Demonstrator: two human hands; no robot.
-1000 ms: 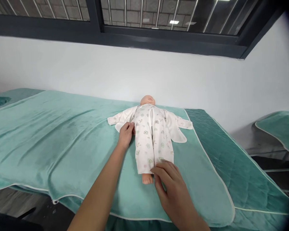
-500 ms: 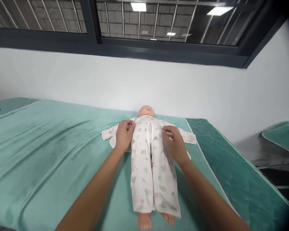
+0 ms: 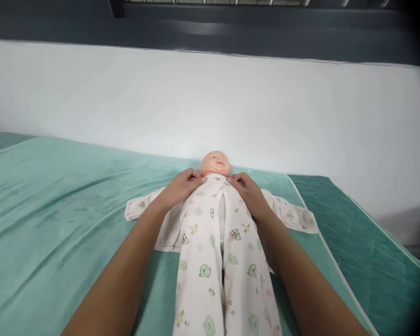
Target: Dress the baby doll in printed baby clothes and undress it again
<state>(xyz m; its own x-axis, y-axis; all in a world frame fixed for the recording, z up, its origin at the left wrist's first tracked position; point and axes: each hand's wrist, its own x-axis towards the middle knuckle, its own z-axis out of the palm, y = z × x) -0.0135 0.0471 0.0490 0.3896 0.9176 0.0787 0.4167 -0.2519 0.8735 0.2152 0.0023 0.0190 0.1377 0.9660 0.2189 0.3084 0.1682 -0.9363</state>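
A baby doll (image 3: 215, 162) lies on its back with its head near the wall. White printed baby trousers (image 3: 201, 247) cover its front from just under the chin down past the lower picture edge. Beneath them a white printed baby top (image 3: 296, 218) spreads its sleeves out to both sides. My left hand (image 3: 182, 187) pinches the upper left corner of the trousers' waistband beside the doll's neck. At the opposite corner my right hand (image 3: 248, 190) has thumb and fingers closed on the same waistband. The doll's feet are out of view.
A light green sheet (image 3: 73, 200) with soft creases lies under the doll. A darker green quilted mat (image 3: 350, 233) runs along the right side. Behind the doll's head rises a white wall (image 3: 210, 102), with a dark window frame (image 3: 210, 32) above it.
Both hands have moved up from the doll's chest sides to the waistband near its neck and closed there. My view has come closer and lower; the feet have left the picture.
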